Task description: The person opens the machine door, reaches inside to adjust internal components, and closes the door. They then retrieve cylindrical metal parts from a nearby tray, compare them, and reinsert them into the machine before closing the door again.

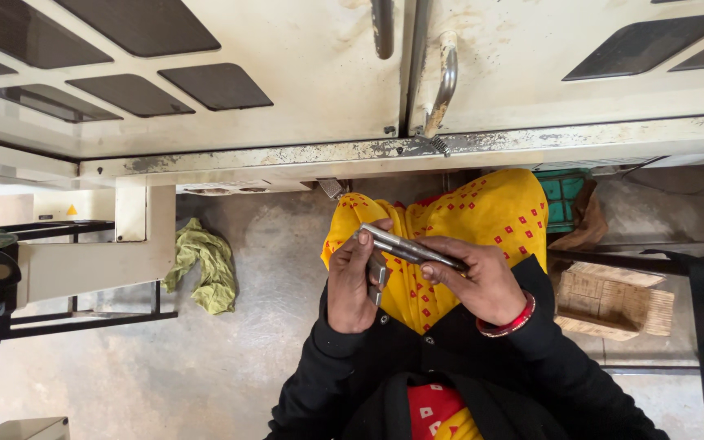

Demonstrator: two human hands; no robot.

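While both hands work close to the chest, the left hand (350,281) curls shut around a small metal part (377,273), thumb up at the tip of a steel rod (411,248). The right hand (476,281) pinches the rod's other end, fingers closed over it. To my eye, a firm left grip and a level rod serve best here. Beyond the fingertips lies yellow cloth (482,212); left of them, a green rag (205,265) on the floor; farther off, a cabinet handle (445,81).
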